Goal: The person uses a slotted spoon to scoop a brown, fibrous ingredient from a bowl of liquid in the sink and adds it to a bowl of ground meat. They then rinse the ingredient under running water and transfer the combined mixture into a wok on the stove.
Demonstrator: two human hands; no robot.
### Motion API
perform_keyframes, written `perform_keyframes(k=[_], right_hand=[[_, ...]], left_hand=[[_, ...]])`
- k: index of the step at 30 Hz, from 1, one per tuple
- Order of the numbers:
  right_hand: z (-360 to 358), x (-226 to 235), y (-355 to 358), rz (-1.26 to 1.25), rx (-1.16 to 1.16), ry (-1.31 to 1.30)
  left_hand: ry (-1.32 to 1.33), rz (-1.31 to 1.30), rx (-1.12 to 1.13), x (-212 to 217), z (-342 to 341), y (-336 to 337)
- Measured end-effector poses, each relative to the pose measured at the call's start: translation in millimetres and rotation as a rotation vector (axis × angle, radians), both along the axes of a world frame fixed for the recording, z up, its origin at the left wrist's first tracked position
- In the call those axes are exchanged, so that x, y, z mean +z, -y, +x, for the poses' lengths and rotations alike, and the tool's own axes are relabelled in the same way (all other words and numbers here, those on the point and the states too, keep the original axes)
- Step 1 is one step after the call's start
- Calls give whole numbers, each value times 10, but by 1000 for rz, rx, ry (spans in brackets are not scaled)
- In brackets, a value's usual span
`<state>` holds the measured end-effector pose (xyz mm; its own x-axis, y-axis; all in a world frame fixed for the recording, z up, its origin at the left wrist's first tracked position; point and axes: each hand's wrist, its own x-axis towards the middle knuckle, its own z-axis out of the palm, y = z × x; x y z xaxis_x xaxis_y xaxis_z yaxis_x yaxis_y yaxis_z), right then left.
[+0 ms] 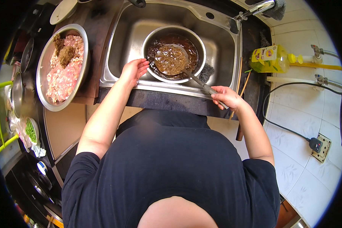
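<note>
A round steel bowl (200, 43) stands in the steel sink (119, 41), filled with dark brown liquid. A skimmer ladle (171, 59) heaped with brown chopped bits is lifted over the bowl. My right hand (226, 97) grips the ladle's long handle near the sink's front right edge. My left hand (133, 70), fingers together, rests on the sink's front rim and touches the bowl's left side.
A large steel basin (43, 74) of pink minced meat with brown chopped bits on top sits left of the sink. A yellow detergent bottle (270, 58) lies at the right. A faucet (254, 9), a scrub pad (206, 73) and a black cable to a wall socket (319, 145) are nearby.
</note>
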<state>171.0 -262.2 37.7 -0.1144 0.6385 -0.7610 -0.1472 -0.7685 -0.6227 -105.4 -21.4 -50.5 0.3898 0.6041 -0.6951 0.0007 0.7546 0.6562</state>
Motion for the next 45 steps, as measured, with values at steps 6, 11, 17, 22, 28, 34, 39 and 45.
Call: perform_keyframes(k=[6, 11, 17, 22, 28, 34, 39, 45], right_hand=[[121, 53, -41, 69, -52, 63], [274, 68, -179, 141, 16, 405], [455, -98, -296, 333, 384, 1259], [304, 59, -336, 197, 611, 1347], [382, 96, -282, 124, 579, 1008], [189, 116, -250, 11, 462, 666], [45, -53, -231, -8, 350, 382], [-65, -185, -186, -32, 104, 88]], left_hand=[[36, 56, -8, -48, -2, 53], [56, 92, -10, -64, -17, 75], [37, 149, -42, -76, -1, 91], [44, 167, -38, -41, -34, 118], [39, 165, -38, -36, -17, 126], [30, 158, -40, -33, -9, 118], [11, 164, -50, -4, 1, 118], [33, 161, -47, -32, -23, 109]])
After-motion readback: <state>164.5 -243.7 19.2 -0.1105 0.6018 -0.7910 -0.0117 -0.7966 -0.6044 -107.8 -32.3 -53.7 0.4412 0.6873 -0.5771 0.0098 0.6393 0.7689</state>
